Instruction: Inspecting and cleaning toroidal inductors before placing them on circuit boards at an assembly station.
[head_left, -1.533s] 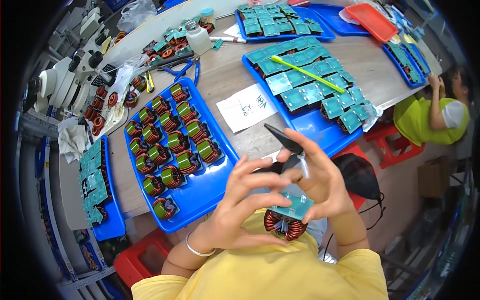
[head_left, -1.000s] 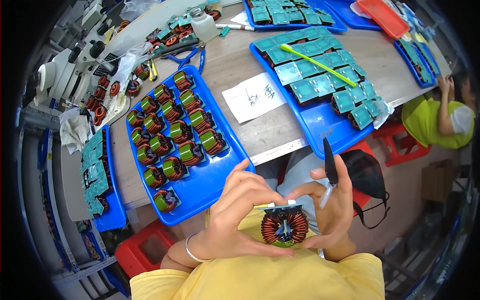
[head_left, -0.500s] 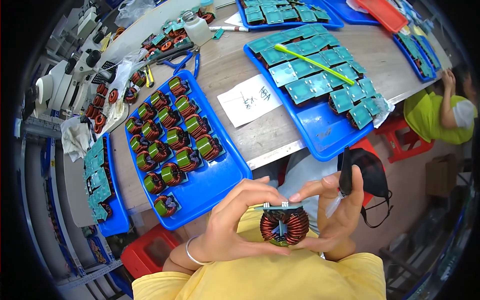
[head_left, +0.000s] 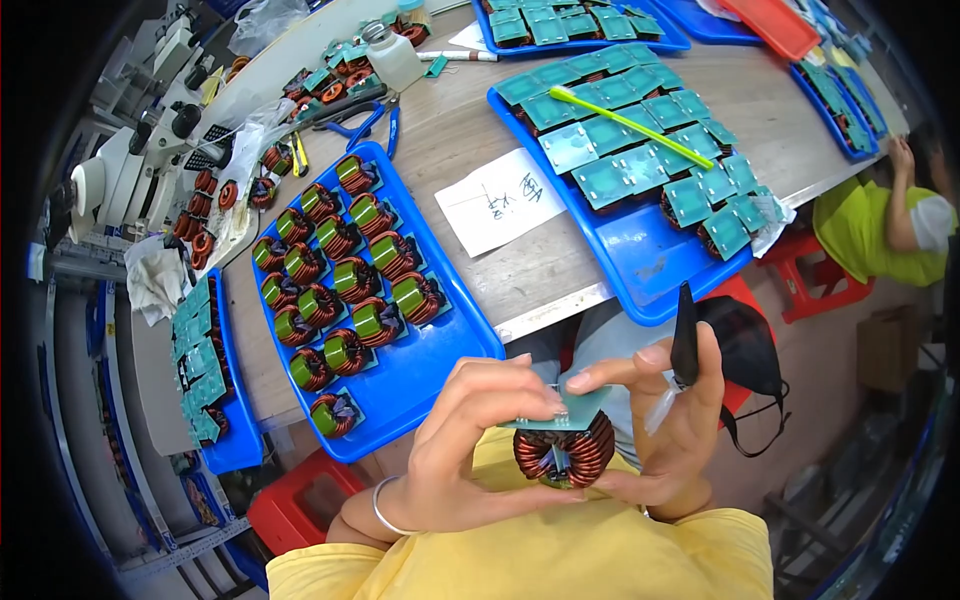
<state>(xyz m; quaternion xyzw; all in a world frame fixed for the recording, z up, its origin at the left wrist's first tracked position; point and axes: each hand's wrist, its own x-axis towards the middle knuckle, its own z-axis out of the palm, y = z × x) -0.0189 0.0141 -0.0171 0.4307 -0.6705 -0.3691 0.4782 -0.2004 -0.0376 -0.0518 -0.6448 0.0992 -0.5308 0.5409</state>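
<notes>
In front of my chest I hold a toroidal coil (head_left: 562, 455) wound with copper wire, a small green circuit board (head_left: 572, 410) fixed on its upper side. My left hand (head_left: 465, 445) grips it from the left, fingertips on the board and thumb under the coil. My right hand (head_left: 672, 425) closes on it from the right, a finger at the board's edge and the thumb at the coil's lower side. Tucked between the right fingers is a black tapered tool (head_left: 684, 340) with a clear plastic end, its kind unclear.
A blue tray (head_left: 400, 385) at left carries rows of coils. Another blue tray (head_left: 650, 265) at right bears board-topped coils with a yellow-green stick (head_left: 632, 127) across them. Between them lies a paper sheet (head_left: 500, 203). Blue-handled pliers (head_left: 393, 128) rest behind; a co-worker's sleeve (head_left: 865, 228) shows at far right.
The coil has tilted between my hands, so more of the board's top face shows. My left fingers have shifted onto the board, and the black tool has moved slightly left.
</notes>
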